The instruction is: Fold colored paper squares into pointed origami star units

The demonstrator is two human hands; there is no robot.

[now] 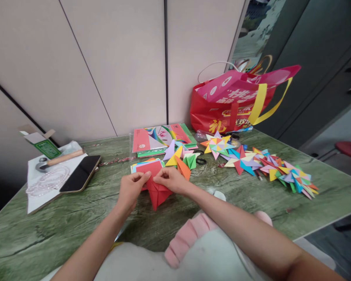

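Observation:
Between my two hands is a sheet of red origami paper (156,195), partly folded, with a pointed flap hanging toward me. My left hand (131,188) pinches its left side between thumb and fingers. On the right side, my right hand (171,179) pinches the same paper, its thumb close to the left thumb. Just behind the hands lies a stack of coloured paper squares (134,168). Folded paper pieces in yellow (174,157), orange (183,168) and green (190,160) sit right behind my right hand.
Several multicoloured paper stars (218,144) spread along the right of the table (76,234). Packs of coloured paper (152,139) lie at the back near a red bag (213,111). Black-handled scissors (201,160) are beside them. A phone (81,173), a hammer (61,159) and a green box (46,147) stay left.

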